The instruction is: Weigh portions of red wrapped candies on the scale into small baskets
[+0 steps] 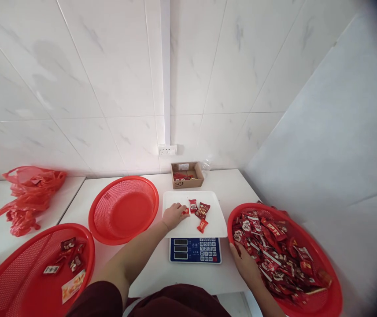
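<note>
Over the left part of the scale's white tray [178, 229], my left hand [174, 215] has its fingers closed on a small red packet [185, 211]. To its right lie a red and white packet [193, 205], a dark red packet [202, 211] and a small red packet [202, 226]. The blue keypad [195, 250] of the scale shows below the tray. My right hand [243, 259] is at the near left rim of a red basket [335, 281] heaped with red packets; its fingertips reach inside, partly hidden, and whatever they hold is unclear.
A red basket [96, 220] with a bare bottom stands left of the scale. Nearer left, another basket [89, 240] holds several packets. A small cardboard box [188, 182] stands behind the tray by the wall. Crumpled red plastic bags [33, 193] lie at the far left.
</note>
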A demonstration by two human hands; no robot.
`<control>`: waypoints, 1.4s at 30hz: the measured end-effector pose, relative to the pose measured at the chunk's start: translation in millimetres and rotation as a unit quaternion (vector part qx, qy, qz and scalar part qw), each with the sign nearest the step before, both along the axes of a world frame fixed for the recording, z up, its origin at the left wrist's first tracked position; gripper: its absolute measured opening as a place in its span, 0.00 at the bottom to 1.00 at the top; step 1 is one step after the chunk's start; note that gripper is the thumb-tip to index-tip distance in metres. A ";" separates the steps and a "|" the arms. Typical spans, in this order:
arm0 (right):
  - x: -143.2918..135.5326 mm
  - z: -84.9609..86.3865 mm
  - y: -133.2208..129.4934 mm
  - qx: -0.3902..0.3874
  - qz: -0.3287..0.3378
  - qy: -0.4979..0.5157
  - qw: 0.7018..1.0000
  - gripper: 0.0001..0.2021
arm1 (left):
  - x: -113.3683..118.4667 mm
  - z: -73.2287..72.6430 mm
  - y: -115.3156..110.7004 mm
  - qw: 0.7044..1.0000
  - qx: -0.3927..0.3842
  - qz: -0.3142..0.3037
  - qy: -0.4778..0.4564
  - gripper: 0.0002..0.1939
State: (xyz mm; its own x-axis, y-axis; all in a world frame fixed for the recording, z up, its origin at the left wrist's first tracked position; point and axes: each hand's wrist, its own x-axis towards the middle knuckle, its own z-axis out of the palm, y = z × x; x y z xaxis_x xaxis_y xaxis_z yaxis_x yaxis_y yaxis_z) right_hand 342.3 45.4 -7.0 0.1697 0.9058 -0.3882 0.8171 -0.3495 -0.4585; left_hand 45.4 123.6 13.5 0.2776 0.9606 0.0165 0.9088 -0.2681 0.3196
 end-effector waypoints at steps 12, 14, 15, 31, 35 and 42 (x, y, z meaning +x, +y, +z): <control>2.1 -10.5 0.4 0.014 -0.008 0.005 1.000 0.30 | -123.8 25.9 -47.1 0.959 0.036 0.271 -0.072 0.19; 2.6 -11.2 0.3 0.016 -0.004 0.009 1.000 0.29 | -138.8 22.9 -54.6 0.953 0.026 0.293 -0.065 0.20; 2.7 -11.4 0.3 0.015 -0.002 0.007 1.000 0.30 | -144.9 20.8 -57.5 0.951 0.019 0.301 -0.060 0.20; 1.0 -6.5 0.9 0.003 -0.008 0.003 1.000 0.30 | -22.0 0.6 -22.2 0.998 -0.044 0.018 -0.042 0.37; 1.1 -4.4 0.0 0.005 0.004 0.005 1.000 0.31 | 30.3 -0.9 -5.4 0.992 -0.104 -0.062 -0.042 0.48; 2.6 -9.0 -0.9 0.028 -0.003 0.009 1.000 0.29 | 65.9 -8.6 23.1 0.982 -0.129 -0.135 0.040 0.52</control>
State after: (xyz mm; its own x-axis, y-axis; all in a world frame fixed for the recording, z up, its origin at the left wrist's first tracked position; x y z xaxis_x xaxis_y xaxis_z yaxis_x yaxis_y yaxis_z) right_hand 345.0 44.5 -16.0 0.1691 0.9253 -0.3396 0.8058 -0.3282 -0.4929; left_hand 111.3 146.6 4.9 0.5127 0.8212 -0.2506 0.8411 -0.4218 0.3385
